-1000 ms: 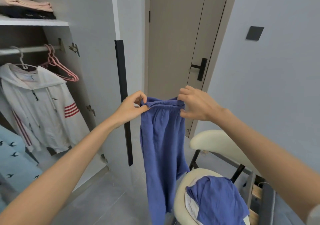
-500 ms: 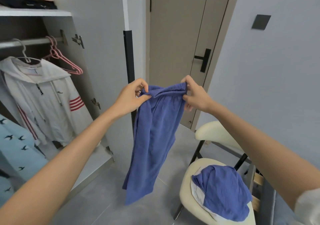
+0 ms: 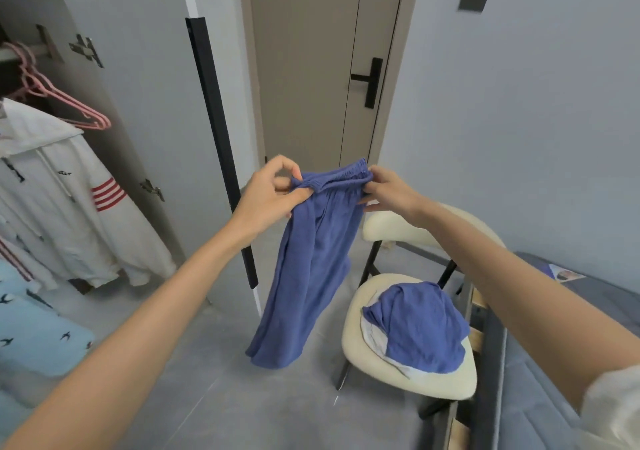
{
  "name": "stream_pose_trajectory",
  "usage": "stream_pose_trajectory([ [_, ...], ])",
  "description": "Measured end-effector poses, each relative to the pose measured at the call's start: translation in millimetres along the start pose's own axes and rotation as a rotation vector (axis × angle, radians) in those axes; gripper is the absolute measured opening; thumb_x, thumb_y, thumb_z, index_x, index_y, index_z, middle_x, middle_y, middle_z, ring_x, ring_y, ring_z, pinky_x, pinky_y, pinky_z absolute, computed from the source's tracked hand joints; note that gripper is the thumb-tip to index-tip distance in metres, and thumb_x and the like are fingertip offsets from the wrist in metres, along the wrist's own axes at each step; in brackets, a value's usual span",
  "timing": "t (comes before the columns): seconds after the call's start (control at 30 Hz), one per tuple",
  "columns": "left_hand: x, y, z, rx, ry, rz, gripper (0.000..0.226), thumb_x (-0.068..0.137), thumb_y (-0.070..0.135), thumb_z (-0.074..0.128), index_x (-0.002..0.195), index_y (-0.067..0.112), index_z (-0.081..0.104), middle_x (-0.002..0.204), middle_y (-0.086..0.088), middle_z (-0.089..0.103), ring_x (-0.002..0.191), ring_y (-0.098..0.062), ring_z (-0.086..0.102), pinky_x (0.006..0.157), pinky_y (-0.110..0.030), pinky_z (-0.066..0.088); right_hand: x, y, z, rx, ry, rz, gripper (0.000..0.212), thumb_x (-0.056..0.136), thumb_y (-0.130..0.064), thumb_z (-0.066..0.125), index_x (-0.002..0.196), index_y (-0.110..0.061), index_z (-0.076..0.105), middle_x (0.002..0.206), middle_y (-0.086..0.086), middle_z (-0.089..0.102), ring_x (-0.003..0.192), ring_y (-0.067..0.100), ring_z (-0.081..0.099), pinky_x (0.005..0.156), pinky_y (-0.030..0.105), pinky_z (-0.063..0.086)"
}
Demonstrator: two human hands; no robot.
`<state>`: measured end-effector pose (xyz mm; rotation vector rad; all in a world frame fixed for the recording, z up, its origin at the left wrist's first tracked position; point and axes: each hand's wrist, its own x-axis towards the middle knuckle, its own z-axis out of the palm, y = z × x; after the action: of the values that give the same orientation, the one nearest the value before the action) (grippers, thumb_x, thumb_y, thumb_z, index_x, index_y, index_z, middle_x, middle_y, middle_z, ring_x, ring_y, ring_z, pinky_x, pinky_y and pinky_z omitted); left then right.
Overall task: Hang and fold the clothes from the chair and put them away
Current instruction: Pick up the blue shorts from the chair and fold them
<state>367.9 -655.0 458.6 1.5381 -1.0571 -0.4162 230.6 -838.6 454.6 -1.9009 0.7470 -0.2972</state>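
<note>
Beside the chair (image 3: 450, 385), blue trousers (image 3: 311, 259) hang unfolded.
Left hand (image 3: 266, 196), right hand (image 3: 388, 189): fingers (image 3: 375, 174) pinch the waistband (image 3: 332, 176); another garment (image 3: 419, 328) lies on the chair.

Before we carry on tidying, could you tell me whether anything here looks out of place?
Only the crumpled blue garment lies heaped, unfolded, on the chair seat. Nothing else stands out.
</note>
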Motion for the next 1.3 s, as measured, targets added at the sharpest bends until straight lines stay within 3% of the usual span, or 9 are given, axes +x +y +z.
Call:
stream_pose_trajectory([
  [0.17, -17, 25, 71, -0.046, -0.124, -0.022, 0.023, 0.087, 0.005, 0.065, 0.080, 0.015, 0.046, 0.065, -0.006, 0.067, 0.045, -0.008, 0.054, 0.044, -0.019, 0.042, -41, 40, -45, 0.066, 0.081, 0.056, 0.025, 0.100, -0.009, 0.028, 0.114, -0.011, 0.049, 0.102, 0.003, 0.060, 0.086, 0.010, 0.061, 0.091, 0.034, 0.050],
  [0.33, -44, 51, 157, -0.058, -0.269, -0.048, 0.028, 0.086, 0.004, 0.066, 0.076, 0.014, 0.042, 0.061, -0.008, 0.063, 0.038, -0.010, 0.048, 0.042, -0.019, 0.040, -103, 97, -99, 0.174, 0.177, 0.109, 0.035, 0.100, -0.012, 0.029, 0.125, -0.010, 0.052, 0.108, 0.002, 0.061, 0.095, 0.015, 0.060, 0.093, 0.032, 0.048],
  [0.5, -80, 75, 257, -0.097, -0.477, -0.097, 0.029, 0.085, 0.006, 0.067, 0.072, 0.014, 0.043, 0.064, -0.010, 0.063, 0.038, -0.013, 0.051, 0.041, -0.022, 0.044, -187, 161, -155, 0.251, 0.335, 0.167, 0.033, 0.098, -0.010, 0.031, 0.118, -0.011, 0.057, 0.114, 0.006, 0.065, 0.102, 0.018, 0.063, 0.092, 0.030, 0.051],
  [0.6, -109, 91, 320, -0.144, -0.622, -0.105, 0.029, 0.086, 0.002, 0.065, 0.070, 0.013, 0.044, 0.065, -0.014, 0.059, 0.041, -0.009, 0.051, 0.041, -0.018, 0.045, -246, 196, -186, 0.336, 0.449, 0.177, 0.030, 0.096, 0.003, 0.031, 0.099, -0.010, 0.058, 0.098, 0.007, 0.063, 0.092, 0.019, 0.060, 0.088, 0.034, 0.049],
  [0.8, -176, 133, 436, -0.207, -0.880, -0.123, 0.032, 0.087, -0.003, 0.062, 0.067, 0.012, 0.042, 0.059, -0.009, 0.052, 0.039, -0.008, 0.052, 0.042, -0.019, 0.048, -385, 257, -237, 0.316, 0.700, 0.262, 0.036, 0.094, 0.007, 0.031, 0.104, -0.012, 0.060, 0.102, 0.003, 0.067, 0.090, 0.010, 0.063, 0.075, 0.017, 0.053],
  [0.93, -227, 165, 502, -0.222, -1.049, -0.107, 0.032, 0.087, -0.005, 0.061, 0.068, 0.011, 0.041, 0.060, -0.010, 0.050, 0.039, -0.007, 0.055, 0.041, -0.018, 0.049, -475, 293, -260, 0.362, 0.892, 0.310, 0.034, 0.096, 0.008, 0.032, 0.121, 0.003, 0.055, 0.103, 0.011, 0.065, 0.095, 0.020, 0.062, 0.087, 0.031, 0.052],
  [1.07, -284, 192, 556, -0.237, -1.213, -0.097, 0.033, 0.087, -0.006, 0.060, 0.068, 0.012, 0.039, 0.065, -0.012, 0.047, 0.037, -0.007, 0.056, 0.041, -0.018, 0.050, -561, 313, -270, 0.417, 1.064, 0.389, 0.028, 0.096, 0.011, 0.032, 0.094, -0.003, 0.056, 0.095, 0.011, 0.061, 0.093, 0.023, 0.058, 0.095, 0.042, 0.045],
  [1.17, -327, 204, 584, -0.280, -1.320, -0.133, 0.034, 0.086, -0.005, 0.061, 0.066, 0.012, 0.040, 0.062, -0.010, 0.047, 0.038, -0.007, 0.055, 0.041, -0.017, 0.048, -619, 324, -269, 0.505, 1.218, 0.441, 0.025, 0.098, 0.009, 0.032, 0.113, 0.018, 0.049, 0.092, 0.024, 0.066, 0.088, 0.031, 0.066, 0.093, 0.044, 0.046],
  [1.3, -374, 214, 609, -0.324, -1.422, -0.176, 0.032, 0.085, -0.004, 0.063, 0.067, 0.011, 0.042, 0.058, -0.009, 0.051, 0.039, -0.007, 0.057, 0.042, -0.017, 0.049, -681, 332, -256, 0.387, 1.290, 0.535, 0.029, 0.099, 0.002, 0.033, 0.123, 0.012, 0.047, 0.126, 0.033, 0.054, 0.116, 0.041, 0.056, 0.092, 0.045, 0.050],
])
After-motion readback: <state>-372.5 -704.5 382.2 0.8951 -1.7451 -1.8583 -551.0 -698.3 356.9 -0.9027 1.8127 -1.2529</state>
